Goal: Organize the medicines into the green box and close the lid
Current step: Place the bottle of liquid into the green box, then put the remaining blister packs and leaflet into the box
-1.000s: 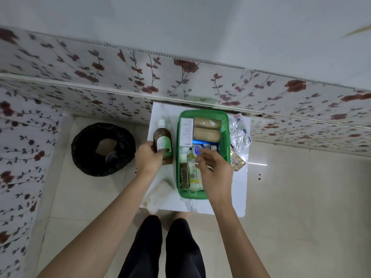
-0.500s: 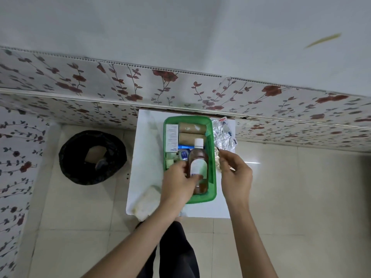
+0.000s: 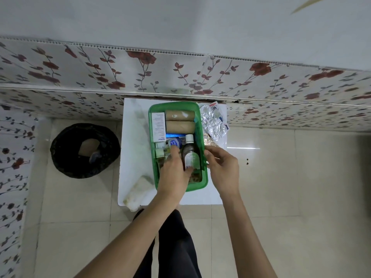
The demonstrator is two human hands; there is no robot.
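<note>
The green box point(image 3: 174, 105) stands open on a small white table point(image 3: 134, 141). It holds two brown bandage rolls point(image 3: 180, 121), a white carton point(image 3: 158, 127), small tubes and a brown syrup bottle point(image 3: 190, 155) lying along its right side. My left hand point(image 3: 174, 175) rests on the bottle's lower end inside the box. My right hand point(image 3: 221, 167) touches the box's right rim, fingers curled, with nothing visibly in it. Foil blister strips point(image 3: 213, 122) lie on the table right of the box.
A black bin point(image 3: 84, 149) stands on the tiled floor left of the table. A pale cloth point(image 3: 138, 187) hangs off the table's front left corner. A flowered wall panel runs behind the table. My dark-clothed legs are below.
My left hand carried the brown bottle from the table's left side into the box and laid it down. My right hand moved from inside the box to its right rim.
</note>
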